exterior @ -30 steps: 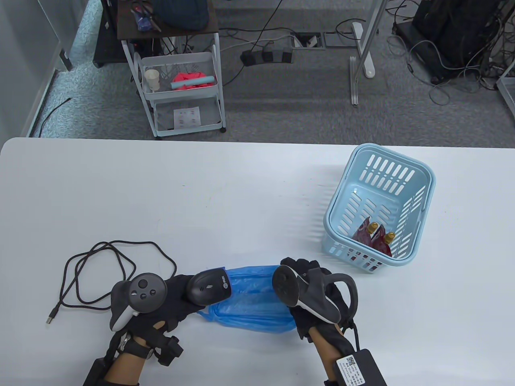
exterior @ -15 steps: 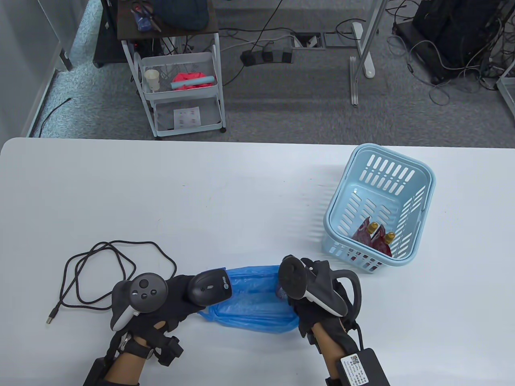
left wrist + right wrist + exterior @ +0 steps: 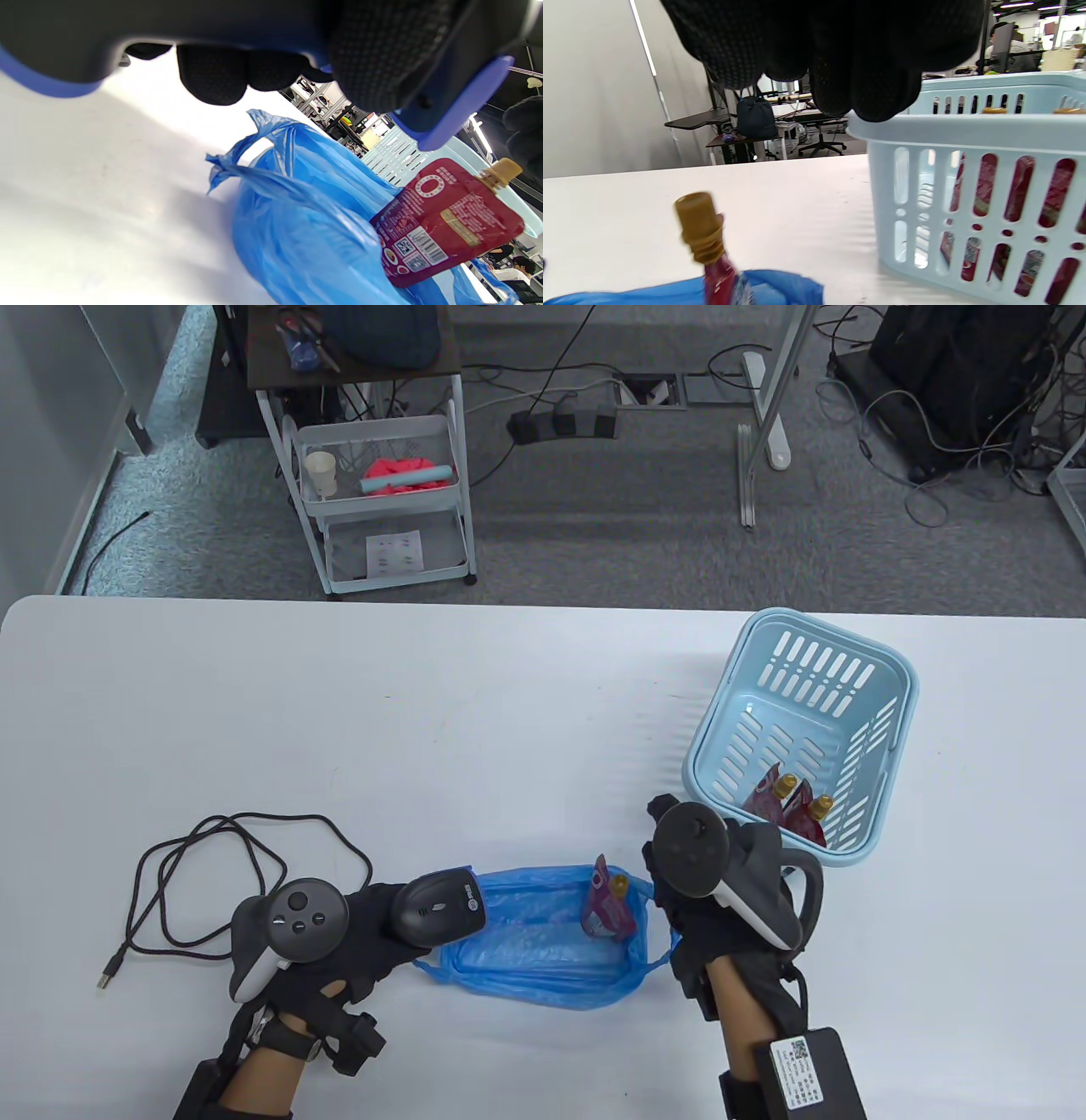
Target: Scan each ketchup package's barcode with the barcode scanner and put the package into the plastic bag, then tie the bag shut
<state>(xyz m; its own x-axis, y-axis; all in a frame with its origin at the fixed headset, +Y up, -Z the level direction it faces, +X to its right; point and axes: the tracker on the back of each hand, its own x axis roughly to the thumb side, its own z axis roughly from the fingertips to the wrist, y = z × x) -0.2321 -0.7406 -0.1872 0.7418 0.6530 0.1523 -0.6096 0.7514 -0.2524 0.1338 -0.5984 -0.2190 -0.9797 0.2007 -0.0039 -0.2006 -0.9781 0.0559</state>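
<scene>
From above, we see the left hand [image 3: 339, 933] at the near edge of the white table [image 3: 424, 712], fingers wrapped around a black barcode scanner [image 3: 439, 908] whose head points toward the blue plastic bag [image 3: 543, 950]. The scanner's dark cable [image 3: 212, 882] loops across the tabletop to the left. The bag lies open between the two hands, and one red ketchup package [image 3: 607, 908] with a tan cap stands in its right end. The right hand [image 3: 713, 916] hovers just right of the bag, near the front corner of the light blue basket [image 3: 899, 678], where two more ketchup packages [image 3: 785, 810] lean together. The tracker hides the right fingers here, so we cannot tell their pose from this angle.

The left wrist camera shows the gloved fingers [image 3: 212, 80] curled around the scanner body [image 3: 445, 106] at the top of the picture. Below, the plastic bag [image 3: 297, 203] bunches up on the table with the ketchup package [image 3: 445, 220] tilted, its barcode label facing the lens.

The right wrist camera shows the right hand's fingers [image 3: 840, 55] hanging loosely, grasping nothing. The ketchup package cap [image 3: 698, 224] rises from the bag [image 3: 670, 292] below, apart from the fingers, with the basket [image 3: 967, 178] close on the right, red packages visible through its slots.
</scene>
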